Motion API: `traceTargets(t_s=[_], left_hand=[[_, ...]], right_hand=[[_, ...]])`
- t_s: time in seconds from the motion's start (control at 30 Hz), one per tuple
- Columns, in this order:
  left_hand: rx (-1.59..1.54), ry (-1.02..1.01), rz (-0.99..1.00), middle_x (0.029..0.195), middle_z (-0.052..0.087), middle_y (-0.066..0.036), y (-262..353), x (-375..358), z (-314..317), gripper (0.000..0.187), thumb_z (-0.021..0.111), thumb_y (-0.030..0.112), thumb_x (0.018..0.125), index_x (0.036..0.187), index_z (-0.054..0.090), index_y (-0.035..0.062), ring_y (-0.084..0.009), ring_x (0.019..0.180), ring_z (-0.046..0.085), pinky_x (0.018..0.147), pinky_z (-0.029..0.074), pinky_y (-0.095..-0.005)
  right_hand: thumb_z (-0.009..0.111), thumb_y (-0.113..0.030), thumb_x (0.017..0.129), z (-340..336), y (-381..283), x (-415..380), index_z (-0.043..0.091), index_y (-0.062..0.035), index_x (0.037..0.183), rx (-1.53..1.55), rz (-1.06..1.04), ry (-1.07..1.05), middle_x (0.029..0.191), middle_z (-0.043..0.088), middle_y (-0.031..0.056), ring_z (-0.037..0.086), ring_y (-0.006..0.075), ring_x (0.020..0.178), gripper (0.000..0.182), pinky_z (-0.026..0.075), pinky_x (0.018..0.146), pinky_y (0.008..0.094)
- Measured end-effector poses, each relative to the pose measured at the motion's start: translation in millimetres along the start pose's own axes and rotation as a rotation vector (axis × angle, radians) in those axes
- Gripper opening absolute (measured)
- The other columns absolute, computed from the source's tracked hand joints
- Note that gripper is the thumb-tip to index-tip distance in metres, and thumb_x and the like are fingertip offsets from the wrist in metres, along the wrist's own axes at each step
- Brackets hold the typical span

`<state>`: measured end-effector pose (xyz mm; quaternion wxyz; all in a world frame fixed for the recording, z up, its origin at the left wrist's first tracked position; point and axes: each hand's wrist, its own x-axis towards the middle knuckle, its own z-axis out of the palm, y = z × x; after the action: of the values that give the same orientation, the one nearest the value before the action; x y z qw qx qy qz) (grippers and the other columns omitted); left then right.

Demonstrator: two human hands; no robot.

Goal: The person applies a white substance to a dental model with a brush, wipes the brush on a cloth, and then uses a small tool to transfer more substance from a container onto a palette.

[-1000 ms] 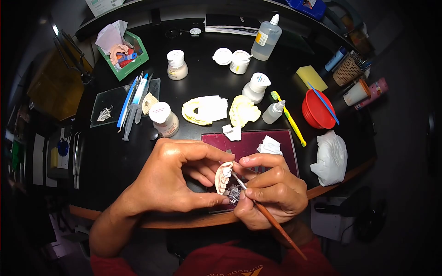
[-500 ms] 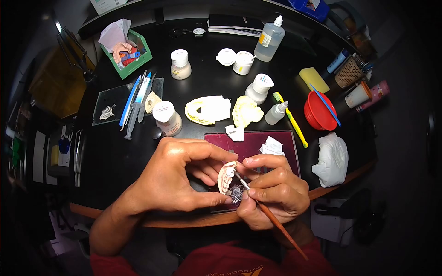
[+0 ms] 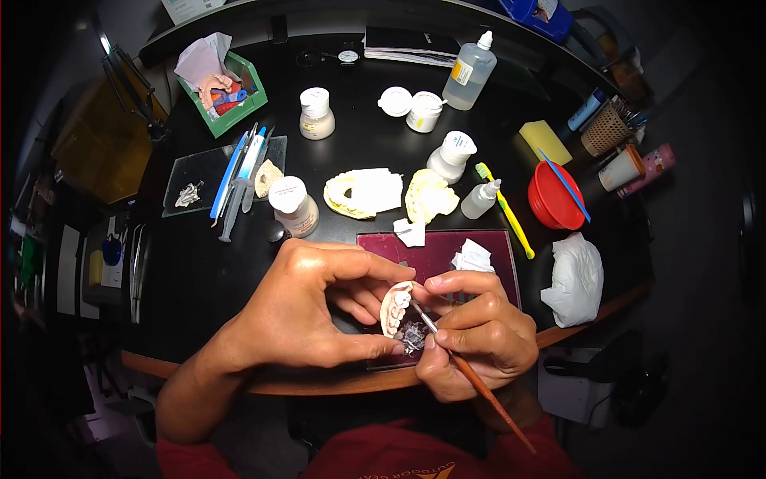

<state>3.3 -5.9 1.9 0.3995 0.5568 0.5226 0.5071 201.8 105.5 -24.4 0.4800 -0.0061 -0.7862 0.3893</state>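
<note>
My left hand (image 3: 299,307) grips a small dental cast (image 3: 394,308) with pale teeth, pinched between thumb and forefinger above the table's front edge. My right hand (image 3: 476,334) holds a thin brush (image 3: 471,377) with a reddish-brown handle like a pen. The brush tip rests on the cast's teeth. A small crumpled grey lump (image 3: 412,338) sits just below the cast, against my fingers. Both hands hover over a dark red mat (image 3: 435,254).
On the black table (image 3: 191,279) stand yellow dental casts (image 3: 363,193), white jars (image 3: 293,206), squeeze bottles (image 3: 469,71), a red bowl (image 3: 553,199), a yellow toothbrush (image 3: 505,210), a white wad (image 3: 574,278), a glass slab with tools (image 3: 209,182) and a green box (image 3: 226,86).
The brush tip has shifted slightly down along the cast's teeth. The view has drifted a little, and both hands keep their grips.
</note>
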Motion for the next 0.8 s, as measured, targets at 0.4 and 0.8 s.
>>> traceTargets(t_s=[0.4,0.8], left_hand=[[0.019,-0.002,0.012,0.102,0.074,-0.014,-0.5,0.6,-0.2,0.060,0.096,0.001,0.071,0.124,0.071,-0.0079,-0.0197,0.091,0.079,0.080,0.067,-0.0311],[0.036,0.000,0.016,0.102,0.074,-0.013,0.0,0.3,-0.3,0.059,0.096,0.002,0.071,0.125,0.072,-0.0059,-0.0190,0.091,0.079,0.081,0.067,-0.0306]], right_hand=[[0.079,0.008,0.073,0.9,0.4,1.1,0.063,-0.0022,0.085,-0.025,-0.003,0.008,0.080,0.066,0.0080,0.075,0.0361,0.100,0.022,0.068,0.083,0.0418],[0.078,0.009,0.073,0.8,-1.1,1.3,0.064,-0.0022,0.084,-0.029,0.003,0.012,0.080,0.066,0.0077,0.075,0.0357,0.099,0.021,0.068,0.085,0.0433]])
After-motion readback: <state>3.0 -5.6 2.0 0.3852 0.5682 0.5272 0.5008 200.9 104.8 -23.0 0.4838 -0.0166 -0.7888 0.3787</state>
